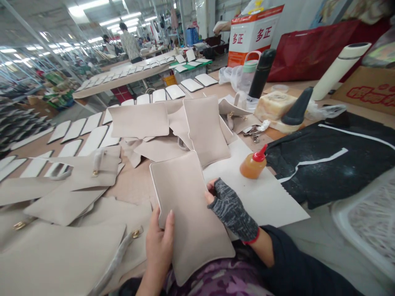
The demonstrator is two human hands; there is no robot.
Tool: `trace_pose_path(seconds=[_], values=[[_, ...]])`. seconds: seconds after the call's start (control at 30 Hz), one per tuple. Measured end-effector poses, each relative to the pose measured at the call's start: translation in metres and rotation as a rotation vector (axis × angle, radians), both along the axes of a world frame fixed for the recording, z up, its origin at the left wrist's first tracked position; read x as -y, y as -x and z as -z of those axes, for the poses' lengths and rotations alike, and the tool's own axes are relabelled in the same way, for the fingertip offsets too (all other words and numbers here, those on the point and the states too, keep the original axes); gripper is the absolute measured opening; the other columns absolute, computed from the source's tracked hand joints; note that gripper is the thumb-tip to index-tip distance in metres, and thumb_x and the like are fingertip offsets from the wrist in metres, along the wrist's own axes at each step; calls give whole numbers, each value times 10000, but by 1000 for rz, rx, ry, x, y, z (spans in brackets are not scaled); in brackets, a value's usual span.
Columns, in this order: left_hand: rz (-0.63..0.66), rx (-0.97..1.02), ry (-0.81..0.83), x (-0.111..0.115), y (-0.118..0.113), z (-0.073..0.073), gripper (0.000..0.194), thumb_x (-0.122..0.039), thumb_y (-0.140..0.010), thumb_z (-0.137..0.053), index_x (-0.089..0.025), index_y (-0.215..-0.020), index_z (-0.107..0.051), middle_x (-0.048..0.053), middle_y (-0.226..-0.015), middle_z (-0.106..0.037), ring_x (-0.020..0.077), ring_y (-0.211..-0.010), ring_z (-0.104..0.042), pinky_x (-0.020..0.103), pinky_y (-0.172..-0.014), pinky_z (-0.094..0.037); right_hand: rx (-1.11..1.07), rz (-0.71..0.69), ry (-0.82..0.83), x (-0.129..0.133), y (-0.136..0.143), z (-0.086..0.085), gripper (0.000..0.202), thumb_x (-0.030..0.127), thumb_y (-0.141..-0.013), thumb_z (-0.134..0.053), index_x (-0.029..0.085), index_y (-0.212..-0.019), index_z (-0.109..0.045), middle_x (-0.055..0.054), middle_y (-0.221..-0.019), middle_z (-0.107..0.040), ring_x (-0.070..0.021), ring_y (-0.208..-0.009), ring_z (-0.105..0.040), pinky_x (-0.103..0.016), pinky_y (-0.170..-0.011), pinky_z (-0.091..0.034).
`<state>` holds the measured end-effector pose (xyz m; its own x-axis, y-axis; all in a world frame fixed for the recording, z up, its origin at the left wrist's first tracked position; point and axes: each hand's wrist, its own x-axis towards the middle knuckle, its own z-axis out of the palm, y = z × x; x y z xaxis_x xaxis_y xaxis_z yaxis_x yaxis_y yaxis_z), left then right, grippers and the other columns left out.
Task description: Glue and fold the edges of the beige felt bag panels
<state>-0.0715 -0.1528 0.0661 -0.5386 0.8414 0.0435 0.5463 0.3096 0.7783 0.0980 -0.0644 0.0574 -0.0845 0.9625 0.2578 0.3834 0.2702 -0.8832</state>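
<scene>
A beige leather panel (193, 222) with rounded corners and a pale edge is tilted over my lap. My left hand (160, 236) is closed on its left edge, thumb on top and fingers beneath. At the opposite edge is my right hand (231, 207), in a grey fingerless glove, its fingers curled in and the thumb at the panel's rim; the fingertips are partly hidden. Just beyond lies another beige panel (206, 129) on a heap of bag pieces. A squeeze bottle (253, 164) of amber liquid with a red nozzle stands on white paper (247, 197) to the right.
Beige bag pieces (61, 255) with gold hardware cover the left side. White-faced panels (92, 142) lie in rows behind them. At the right are a black cloth (333, 152), a white plastic basket (364, 222), a black flask (262, 74) and a cream flask (339, 72). People stand farther back.
</scene>
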Motion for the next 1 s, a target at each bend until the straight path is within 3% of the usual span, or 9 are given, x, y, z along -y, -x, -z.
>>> trace_pose_path(seconds=[0.23,0.37,0.57,0.73,0.87,1.0], values=[[57,-188,-13,11,0,6,504,-413,-844,-451,-133,-1263,-462,155,-1236,-591,270,-1116,-578,375,-904,-489,183,-54,-182,-7,12,-9,172,315,-852,-451,204,-813,-577,-66,-743,-648,-214,-728,-623,-336,-723,-496],[79,-163,-43,15,3,6,481,-382,-858,-444,-131,-1268,-458,148,-1225,-603,255,-1123,-577,357,-908,-494,164,-57,-138,-19,18,-11,195,360,-860,-468,200,-813,-570,-48,-712,-641,-191,-653,-614,-305,-653,-507],[82,-172,-39,22,3,6,486,-368,-858,-441,-138,-1286,-443,146,-1260,-579,251,-1136,-569,348,-910,-494,306,-128,-291,-26,25,-9,371,357,-936,-330,184,-831,-642,-121,-768,-668,-236,-737,-633,-371,-740,-511],[149,-123,-26,25,0,5,453,-365,-862,-439,-171,-1270,-466,128,-1211,-615,250,-1075,-606,353,-891,-504,335,-50,-287,-35,28,-16,383,417,-925,-378,183,-743,-621,-108,-706,-640,-237,-686,-624,-368,-707,-503],[56,-89,-63,23,3,5,457,-383,-845,-456,-158,-1241,-487,127,-1184,-629,256,-1074,-603,344,-887,-507,235,-73,-305,-37,31,-15,382,373,-947,-319,205,-793,-625,-89,-763,-666,-214,-746,-637,-338,-755,-510],[-70,-147,-118,13,11,-1,456,-385,-837,-452,-123,-1205,-510,157,-1177,-616,266,-1089,-587,366,-937,-471,248,-79,-260,-14,33,1,330,421,-917,-407,199,-861,-645,-114,-801,-683,-254,-813,-649,-389,-796,-521]])
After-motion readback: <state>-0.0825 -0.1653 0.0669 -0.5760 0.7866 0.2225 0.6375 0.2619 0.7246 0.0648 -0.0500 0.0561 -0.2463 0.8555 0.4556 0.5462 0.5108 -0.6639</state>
